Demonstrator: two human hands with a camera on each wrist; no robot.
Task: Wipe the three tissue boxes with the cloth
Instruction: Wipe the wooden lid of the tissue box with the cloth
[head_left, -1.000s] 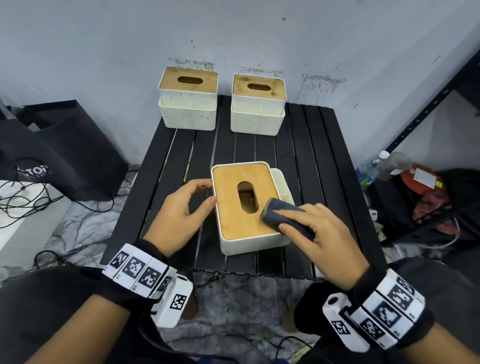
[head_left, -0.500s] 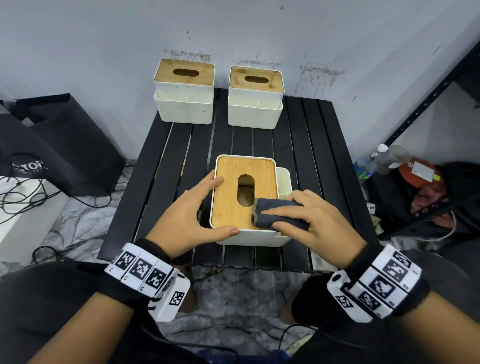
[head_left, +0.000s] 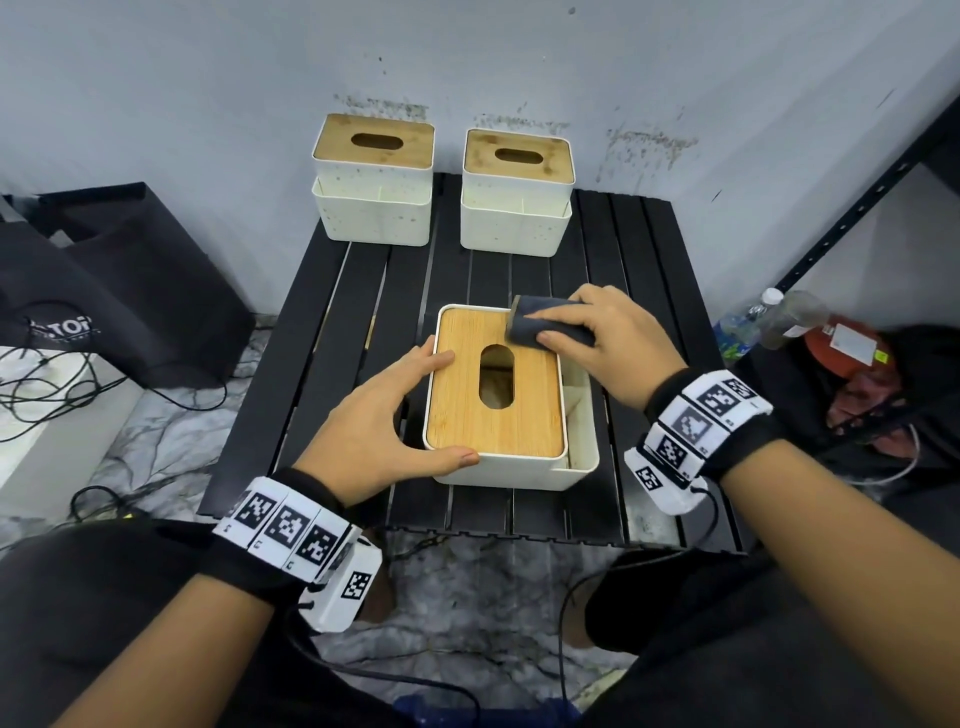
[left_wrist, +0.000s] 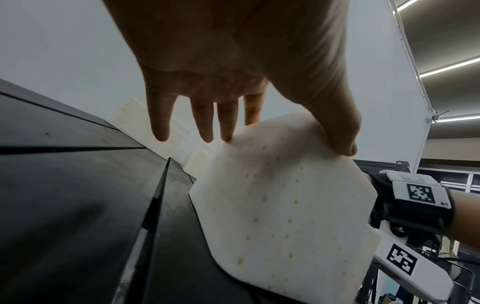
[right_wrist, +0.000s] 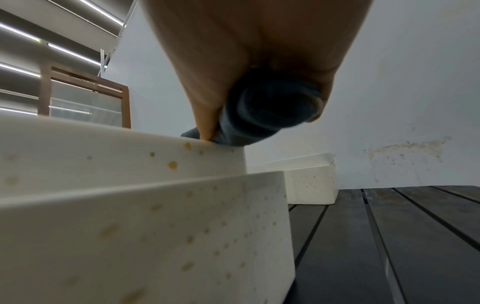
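A white tissue box with a bamboo lid (head_left: 498, 395) (left_wrist: 280, 205) (right_wrist: 130, 205) sits near the front of the black slatted table (head_left: 644, 260). My left hand (head_left: 384, 421) (left_wrist: 233, 82) grips its left side, thumb along the front edge and fingers at the far left corner. My right hand (head_left: 597, 338) (right_wrist: 246, 61) holds a rolled dark grey cloth (head_left: 545, 325) (right_wrist: 259, 115) and presses it on the lid's far right corner. Two more white tissue boxes, one on the left (head_left: 374, 176) and one on the right (head_left: 517, 189) (right_wrist: 309, 179), stand at the table's back edge by the wall.
A black bag (head_left: 104, 291) and loose cables (head_left: 62, 384) lie on the floor to the left. A plastic bottle (head_left: 769, 322) and red items (head_left: 852, 358) sit beside a black metal rack (head_left: 857, 202) at the right. Marble floor shows below the table's front edge.
My right hand has slid the cloth from the lid's near right corner up to its far right corner. My left hand keeps its grip on the box's left side.
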